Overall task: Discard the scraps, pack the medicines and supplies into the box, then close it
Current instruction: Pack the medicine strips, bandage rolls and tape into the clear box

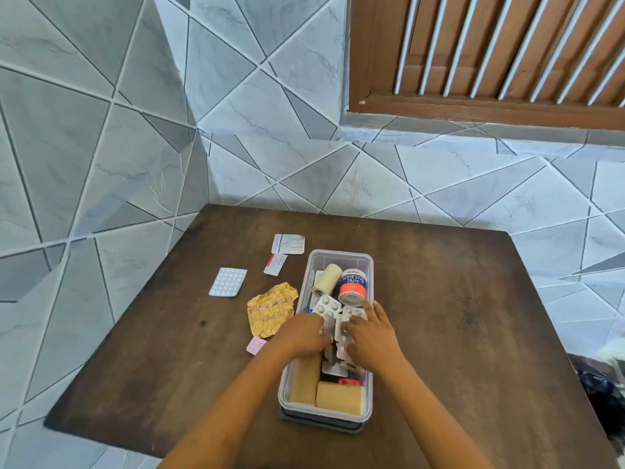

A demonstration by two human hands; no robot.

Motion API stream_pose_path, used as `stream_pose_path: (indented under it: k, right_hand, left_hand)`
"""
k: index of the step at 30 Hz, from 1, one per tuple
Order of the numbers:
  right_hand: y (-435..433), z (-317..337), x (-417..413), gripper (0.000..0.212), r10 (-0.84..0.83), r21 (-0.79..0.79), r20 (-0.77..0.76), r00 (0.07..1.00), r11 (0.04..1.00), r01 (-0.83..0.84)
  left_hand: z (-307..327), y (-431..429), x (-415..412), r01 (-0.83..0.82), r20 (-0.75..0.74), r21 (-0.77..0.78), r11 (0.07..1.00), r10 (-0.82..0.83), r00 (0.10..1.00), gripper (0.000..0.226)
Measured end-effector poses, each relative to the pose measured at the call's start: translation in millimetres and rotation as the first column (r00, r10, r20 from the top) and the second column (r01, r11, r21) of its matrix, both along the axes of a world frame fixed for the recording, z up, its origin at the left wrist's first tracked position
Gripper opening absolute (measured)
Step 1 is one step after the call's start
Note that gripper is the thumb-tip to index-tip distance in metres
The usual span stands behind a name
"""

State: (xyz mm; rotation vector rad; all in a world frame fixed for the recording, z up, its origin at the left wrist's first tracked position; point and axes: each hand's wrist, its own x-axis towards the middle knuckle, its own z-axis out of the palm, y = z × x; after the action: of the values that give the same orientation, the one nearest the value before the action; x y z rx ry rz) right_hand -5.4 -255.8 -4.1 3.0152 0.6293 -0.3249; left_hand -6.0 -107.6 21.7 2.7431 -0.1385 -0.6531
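Both hands [338, 336] in box [367, 397]: blister packs [326, 308], tape [352, 286], probably bandages [338, 398].

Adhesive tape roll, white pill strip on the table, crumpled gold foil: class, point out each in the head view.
Adhesive tape roll [353, 286]: head view, on its printed label, inside the box.
White pill strip [228, 281]: head view, middle of its blistered face, on the table.
Crumpled gold foil [270, 309]: head view, centre of the creased sheet.

Home room, likely a domestic corner: dark wood table [422, 282] pushed into a corner of walls [101, 130] clad in grey geometric marble-look tiles, brown wooden louvred shutter [490, 52] above and behind table on right; household medicine strips and tape in a plastic box [338, 255] on table
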Motion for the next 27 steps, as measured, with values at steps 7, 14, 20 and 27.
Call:
stream_pose_path:
  k: [7,14,20,27]
  right_hand:
    - [27.3,23.8,17.1,0.039,0.009,0.291,0.002,1.000,0.957,-0.009]
    - [98.1,29.2,25.0,0.044,0.138,0.347,-0.026,0.990,0.930,-0.121]
    - [150.4,7.2,50.8,0.065,0.148,0.109,-0.086,0.985,0.984,-0.138]
    - [179.5,-25.4,75.1,0.079,0.007,-0.076,-0.124,0.992,0.997,-0.016]
  left_hand:
    - [7.4,66.2,26.0,-0.360,0.172,-0.228,0.905,0.401,0.900,0.022]
    - [-26.4,134.7,27.9,-0.424,0.120,0.031,0.905,0.418,0.901,0.042]
    - [-41.0,181.5,54.2,-0.455,0.082,-0.015,0.890,0.455,0.887,0.061]
    - [-55.3,205.8,94.6,-0.347,0.040,0.014,0.938,0.346,0.937,0.062]
